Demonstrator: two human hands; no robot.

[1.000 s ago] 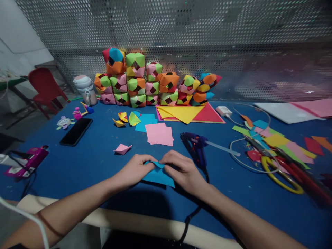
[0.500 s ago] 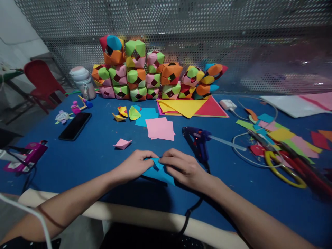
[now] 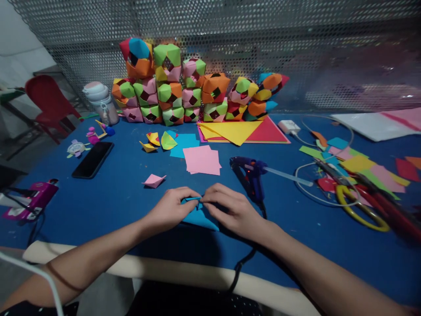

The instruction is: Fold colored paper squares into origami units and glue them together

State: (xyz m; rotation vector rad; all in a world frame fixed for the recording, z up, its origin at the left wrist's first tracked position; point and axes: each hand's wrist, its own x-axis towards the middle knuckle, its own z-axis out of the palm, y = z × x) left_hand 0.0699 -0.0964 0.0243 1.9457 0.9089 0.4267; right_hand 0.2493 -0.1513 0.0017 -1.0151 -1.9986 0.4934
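Note:
A blue sheet of paper (image 3: 201,218), partly folded, lies at the near middle of the table between my hands. My left hand (image 3: 173,205) pinches its upper fold with thumb and forefinger from the left. From the right, my right hand (image 3: 230,207) grips the same fold, fingertips close to those of the left. The fingers cover part of the fold. Just beyond my left hand rests a folded pink paper piece (image 3: 154,181). Square pink sheets (image 3: 202,160) lie farther back, overlapping blue sheets (image 3: 184,145). Yellow and green folded pieces (image 3: 169,141) sit beside them.
A hot glue gun (image 3: 250,169) with its cord lies right of my hands. Scissors (image 3: 358,210), a white cable and paper scraps (image 3: 371,169) spread farther right. Stacked paper modules (image 3: 173,94) line the back. At left are a phone (image 3: 93,160) and magenta box (image 3: 31,199).
The fold at the blue paper's top edge has been drawn up between my fingertips, and my left thumb has shifted closer to my right hand. The view has tilted slightly.

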